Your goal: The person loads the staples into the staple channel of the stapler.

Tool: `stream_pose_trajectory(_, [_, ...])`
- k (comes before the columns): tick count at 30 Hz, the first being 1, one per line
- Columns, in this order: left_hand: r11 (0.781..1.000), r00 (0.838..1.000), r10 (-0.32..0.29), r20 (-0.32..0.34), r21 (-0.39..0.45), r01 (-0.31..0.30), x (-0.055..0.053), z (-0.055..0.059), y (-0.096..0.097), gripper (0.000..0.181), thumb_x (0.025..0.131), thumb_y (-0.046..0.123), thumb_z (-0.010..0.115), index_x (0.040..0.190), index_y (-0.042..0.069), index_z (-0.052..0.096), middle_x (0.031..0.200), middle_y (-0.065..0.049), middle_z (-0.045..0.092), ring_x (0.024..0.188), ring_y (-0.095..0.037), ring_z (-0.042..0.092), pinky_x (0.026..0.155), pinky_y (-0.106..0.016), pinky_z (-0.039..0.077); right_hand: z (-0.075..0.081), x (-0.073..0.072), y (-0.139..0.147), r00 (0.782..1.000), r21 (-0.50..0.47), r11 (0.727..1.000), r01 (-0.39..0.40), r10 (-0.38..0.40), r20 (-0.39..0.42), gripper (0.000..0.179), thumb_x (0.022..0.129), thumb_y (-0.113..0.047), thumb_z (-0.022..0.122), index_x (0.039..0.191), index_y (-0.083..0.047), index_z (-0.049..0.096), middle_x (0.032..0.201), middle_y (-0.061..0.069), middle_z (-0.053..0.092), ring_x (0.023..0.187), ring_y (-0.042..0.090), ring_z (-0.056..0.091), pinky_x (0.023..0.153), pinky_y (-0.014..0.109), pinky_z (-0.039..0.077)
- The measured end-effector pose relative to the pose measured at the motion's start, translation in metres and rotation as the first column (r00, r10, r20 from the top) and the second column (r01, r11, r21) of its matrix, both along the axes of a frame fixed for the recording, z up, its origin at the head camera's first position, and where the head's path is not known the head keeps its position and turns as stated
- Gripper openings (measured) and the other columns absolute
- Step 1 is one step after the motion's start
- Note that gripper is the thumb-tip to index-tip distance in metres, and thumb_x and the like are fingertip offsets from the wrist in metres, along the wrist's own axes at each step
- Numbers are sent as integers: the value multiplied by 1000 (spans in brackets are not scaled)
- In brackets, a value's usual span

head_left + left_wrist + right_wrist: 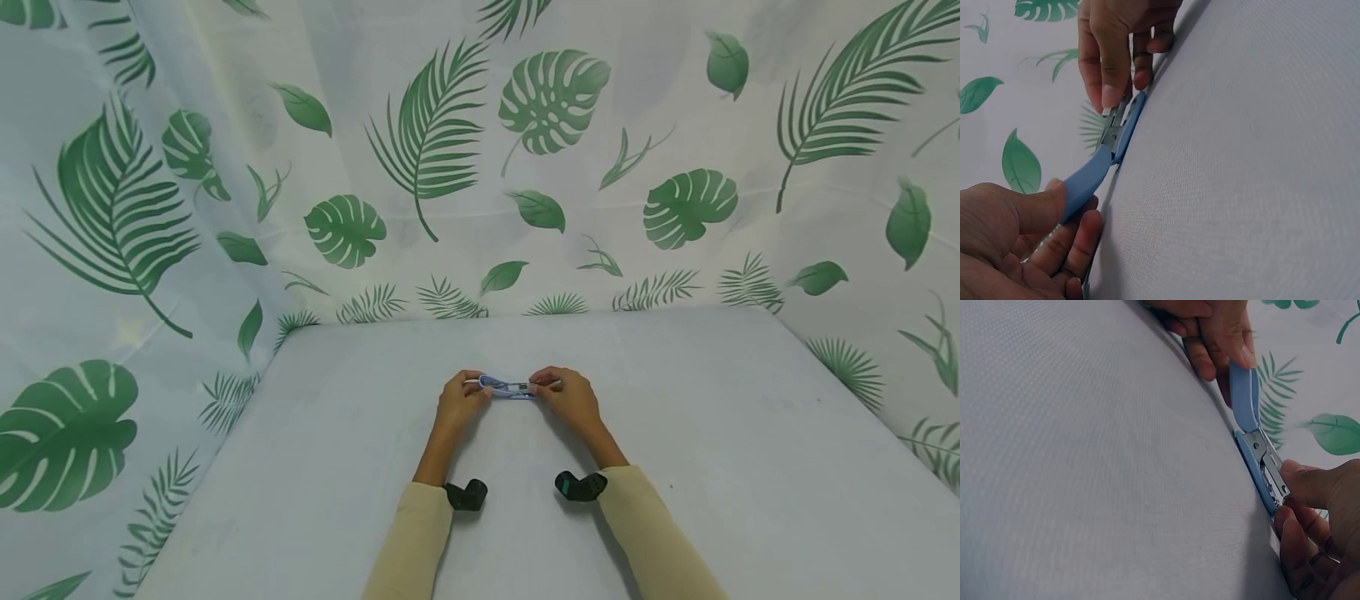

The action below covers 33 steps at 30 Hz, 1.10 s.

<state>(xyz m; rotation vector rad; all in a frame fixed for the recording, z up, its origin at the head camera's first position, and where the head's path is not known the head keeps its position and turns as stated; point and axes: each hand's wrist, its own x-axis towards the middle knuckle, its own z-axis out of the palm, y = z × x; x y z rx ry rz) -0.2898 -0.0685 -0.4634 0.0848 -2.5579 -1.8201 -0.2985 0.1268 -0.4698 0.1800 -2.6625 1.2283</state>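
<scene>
A small blue stapler (513, 389) is held between both hands above the far middle of the white table. Its blue top cover (1089, 180) is swung up and back from the metal magazine (1267, 464). My left hand (459, 403) pinches that cover between thumb and fingers. At the other end, my right hand (573, 402) grips the front of the metal part, thumb on top and fingers beneath. The blue base (1254, 469) runs below the magazine, close over the tabletop.
A white table (337, 467) spreads around the hands. Leaf-printed curtains (450, 250) hang behind it and along both sides. Black devices (467, 495) sit at the wrists by the cream sleeves (412, 533).
</scene>
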Motion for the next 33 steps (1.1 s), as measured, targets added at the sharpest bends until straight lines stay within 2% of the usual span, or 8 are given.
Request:
stream_pose_trajectory(12, [1000, 1000, 15, -6, -24, -15, 1, 1, 0, 28, 83, 19, 65, 109, 13, 58, 100, -4, 67, 95, -20, 60, 87, -42, 39, -2, 1, -3, 999, 9, 999, 38, -38, -1, 12, 83, -27, 64, 92, -20, 70, 94, 0, 67, 87, 23, 63, 74, 41, 46])
stream_pose_trajectory(21, [1000, 1000, 20, 4, -17, -20, 0, 0, 0, 27, 83, 21, 65, 109, 14, 58, 100, -3, 67, 96, -19, 59, 88, -41, 38, 0, -4, -7, 993, 75, 991, 111, -113, 29, 10, 82, -32, 64, 85, -23, 69, 91, -1, 67, 73, 15, 57, 56, 29, 37])
stream_pose_trajectory(27, [1000, 1000, 13, -22, -20, -14, -1, -2, 0, 27, 83, 20, 65, 108, 14, 59, 98, -2, 67, 94, -18, 59, 87, -41, 38, 3, -6, -8, 992, 81, 990, 114, -118, 53, 12, 83, -33, 64, 84, -23, 69, 91, -2, 67, 68, 15, 54, 54, 28, 36])
stream_pose_trajectory(33, [1000, 1000, -1, -26, -12, 1, -1, -1, -2, 28, 82, 19, 65, 108, 13, 59, 98, -3, 68, 94, -18, 60, 88, -41, 38, 2, -3, -8, 991, 74, 989, 130, -130, -7, 16, 81, -31, 66, 85, -16, 63, 85, 0, 64, 69, 15, 55, 55, 28, 39])
